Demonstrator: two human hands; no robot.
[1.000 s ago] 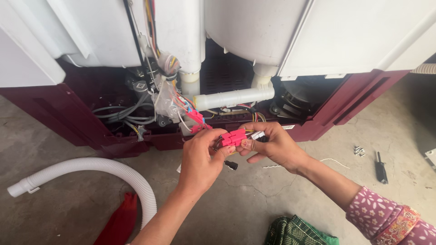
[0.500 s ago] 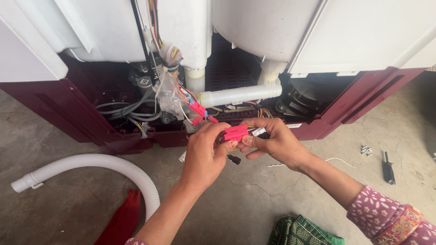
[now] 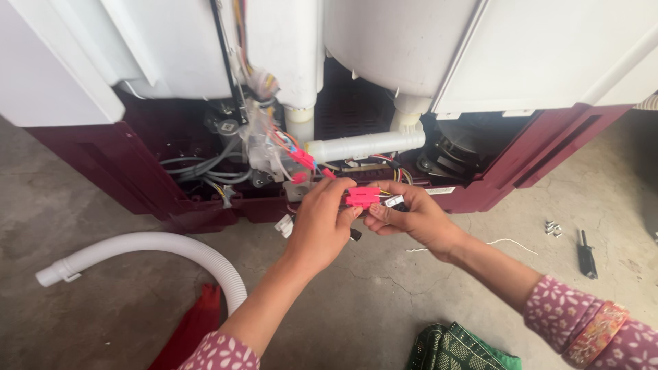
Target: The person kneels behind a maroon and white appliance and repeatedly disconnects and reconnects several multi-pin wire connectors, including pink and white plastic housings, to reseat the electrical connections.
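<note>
Together we held a pink wire connector (image 3: 362, 197) in front of the open base of the washing machine (image 3: 480, 62). Our left hand (image 3: 322, 223) was closed around its left end, and our right hand (image 3: 410, 218) pinched the right end, where a small white piece (image 3: 394, 201) showed. We judged that the thin wires could be pulled out of the connector if we tugged too hard, because they ran short into the harness (image 3: 274, 147) at about eleven o'clock from our hands. The dark red base (image 3: 137, 178) held grey cables, a white pipe (image 3: 363, 146) and a black motor part (image 3: 456, 154). On the floor, a white hose (image 3: 151, 247) lay at eight o'clock, a screwdriver (image 3: 586, 255) with screws (image 3: 552, 227) at three o'clock, and a green cloth (image 3: 459, 349) at five o'clock.
</note>
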